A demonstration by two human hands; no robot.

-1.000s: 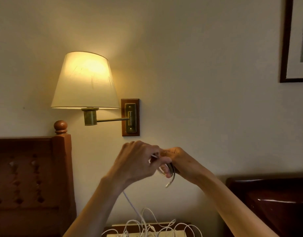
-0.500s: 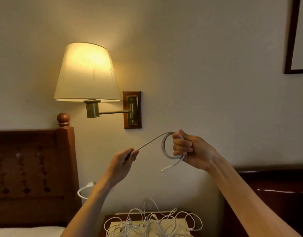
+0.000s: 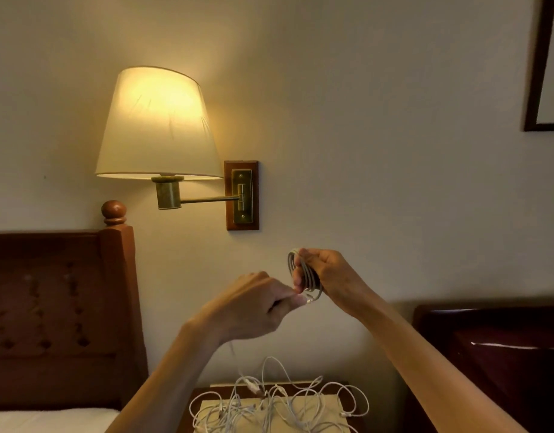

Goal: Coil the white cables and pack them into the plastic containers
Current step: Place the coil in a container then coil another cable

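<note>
Both hands are raised: right hand grips the coiled cable, left hand pinches its end; loose cables cover the counter.

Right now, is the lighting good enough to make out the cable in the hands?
Head view: the lit lamp leaves a warm, dim cast; the coil in the right hand reads grey but clear; the left hand is slightly motion-blurred, and the frame edges bend.
</note>
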